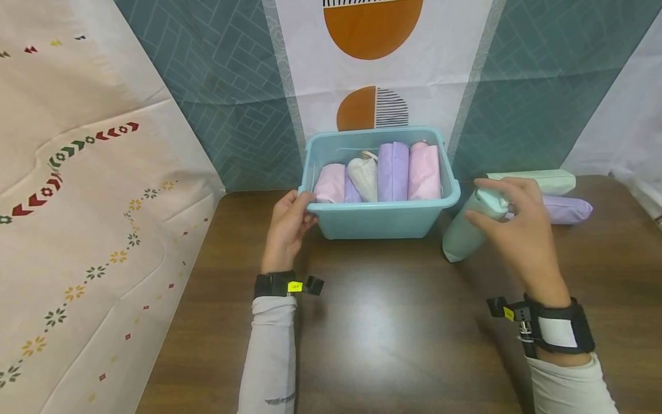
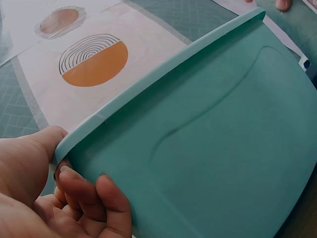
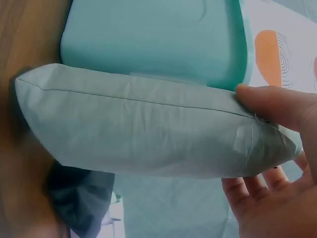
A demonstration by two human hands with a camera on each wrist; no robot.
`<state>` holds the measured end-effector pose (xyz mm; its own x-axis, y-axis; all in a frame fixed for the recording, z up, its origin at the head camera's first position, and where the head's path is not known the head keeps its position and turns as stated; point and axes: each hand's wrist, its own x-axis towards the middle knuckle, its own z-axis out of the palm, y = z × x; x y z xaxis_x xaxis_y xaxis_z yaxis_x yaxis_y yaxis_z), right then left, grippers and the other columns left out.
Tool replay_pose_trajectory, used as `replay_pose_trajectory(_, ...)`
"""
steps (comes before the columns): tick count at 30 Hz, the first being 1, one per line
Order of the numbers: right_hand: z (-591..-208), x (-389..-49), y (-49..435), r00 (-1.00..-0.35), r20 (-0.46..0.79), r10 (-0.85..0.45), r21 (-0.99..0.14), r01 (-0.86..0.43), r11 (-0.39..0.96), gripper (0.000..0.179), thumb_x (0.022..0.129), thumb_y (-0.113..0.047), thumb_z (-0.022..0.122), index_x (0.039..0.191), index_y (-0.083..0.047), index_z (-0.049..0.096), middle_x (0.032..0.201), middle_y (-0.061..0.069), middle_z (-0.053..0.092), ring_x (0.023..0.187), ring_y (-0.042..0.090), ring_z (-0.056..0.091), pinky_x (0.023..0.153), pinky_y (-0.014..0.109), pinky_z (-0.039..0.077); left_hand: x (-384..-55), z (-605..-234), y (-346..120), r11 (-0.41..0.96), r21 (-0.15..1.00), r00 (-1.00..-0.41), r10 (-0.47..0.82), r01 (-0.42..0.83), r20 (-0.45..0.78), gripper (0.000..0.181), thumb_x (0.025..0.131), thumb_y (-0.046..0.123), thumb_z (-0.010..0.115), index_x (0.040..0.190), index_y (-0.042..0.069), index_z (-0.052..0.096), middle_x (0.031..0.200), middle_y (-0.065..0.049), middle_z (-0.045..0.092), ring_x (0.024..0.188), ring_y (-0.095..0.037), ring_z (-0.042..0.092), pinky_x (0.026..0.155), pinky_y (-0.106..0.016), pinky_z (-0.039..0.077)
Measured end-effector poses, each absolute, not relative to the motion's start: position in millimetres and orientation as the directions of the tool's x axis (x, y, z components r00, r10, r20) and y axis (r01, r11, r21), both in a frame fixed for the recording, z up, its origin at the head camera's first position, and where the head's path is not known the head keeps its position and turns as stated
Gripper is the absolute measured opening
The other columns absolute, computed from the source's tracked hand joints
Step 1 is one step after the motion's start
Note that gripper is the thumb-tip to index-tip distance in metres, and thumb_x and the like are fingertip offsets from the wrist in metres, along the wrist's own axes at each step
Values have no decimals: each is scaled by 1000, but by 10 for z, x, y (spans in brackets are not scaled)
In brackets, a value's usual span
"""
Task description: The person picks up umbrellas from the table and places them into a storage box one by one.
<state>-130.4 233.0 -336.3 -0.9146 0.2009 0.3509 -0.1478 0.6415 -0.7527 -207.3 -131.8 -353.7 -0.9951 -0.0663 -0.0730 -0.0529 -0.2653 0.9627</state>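
Observation:
A light blue plastic bin (image 1: 374,223) stands at the back of the table. My left hand (image 1: 286,230) grips its rim at the front left corner, thumb over the edge and fingers curled below. Just right of the bin, my right hand (image 1: 524,230) holds a pale green fabric pouch (image 1: 464,230) by its upper end, between thumb and fingers. The pouch is tilted, with its lower end toward the table. Inside the bin stand a pink pouch (image 1: 331,183), a cream pouch (image 1: 364,177), a purple pouch (image 1: 393,172), another pink pouch (image 1: 425,171) and a partly hidden purple piece (image 1: 353,190).
Behind my right hand, a mint pouch (image 1: 555,181) and a purple pouch (image 1: 569,210) lie on the brown wooden table (image 1: 377,345). A patterned cloth (image 1: 538,103) hangs right behind the bin. Another embroidered cloth (image 1: 129,287) borders the table's left side.

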Motion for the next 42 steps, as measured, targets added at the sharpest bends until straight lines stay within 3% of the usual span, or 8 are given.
replay_pose_trajectory(4,-3383,-1318,2301,-906,388,167,-727,-189,660,49,80,-26,79,127,-28,64,124,-1,42,110,12,39,75,26,39,-2069,-3537,-1316,-256,965,-995,-68,-56,-75,17,87,12,62,84,3,47,61,-1,40,52,-10,41,59,-24,46)
replay_pose_trajectory(8,-3437,-1341,2306,-908,394,140,-707,-202,678,49,81,-23,78,128,-24,64,124,3,43,112,17,40,80,34,36,-2069,-3542,-1309,-257,965,-995,-63,-57,-76,18,88,12,62,85,3,48,62,-1,40,52,-10,41,59,-24,46)
replay_pose_trajectory(14,-3463,-1363,2324,-938,333,99,-715,-182,675,55,84,-30,74,136,-20,57,131,12,41,116,28,39,82,47,34,-2070,-3537,-1300,-249,967,-995,-67,-60,-79,17,88,13,62,86,3,49,64,-2,41,53,-11,42,60,-24,46)
replay_pose_trajectory(22,-3499,-1410,2362,-948,283,147,-754,-125,646,62,81,-34,77,137,-18,56,134,12,33,120,29,30,83,47,31,-2069,-3542,-1302,-260,964,-994,-74,-59,-81,15,87,11,62,85,3,49,63,-1,40,53,-10,41,59,-23,45)
replay_pose_trajectory(28,-3499,-1405,2411,-972,215,93,-779,-113,616,67,84,-39,73,144,-24,47,147,5,38,129,32,34,92,59,33,-2088,-3549,-1307,-272,961,-996,-66,-44,-64,16,86,10,62,84,4,48,63,0,40,52,-9,40,57,-22,43)
replay_pose_trajectory(35,-3505,-1411,2459,-995,92,24,-807,-60,587,77,84,-44,72,150,-33,33,154,4,28,128,34,35,91,64,35,-2087,-3545,-1314,-268,962,-996,-63,-47,-67,16,87,12,62,85,4,48,63,0,40,52,-9,40,57,-22,44)
replay_pose_trajectory(42,-3549,-1447,2544,-994,46,-99,-830,-93,550,87,84,-36,74,153,-35,21,157,6,17,132,37,28,90,67,35,-2090,-3548,-1314,-272,961,-995,-71,-47,-69,17,87,12,63,84,4,48,63,0,40,52,-9,40,56,-22,44)
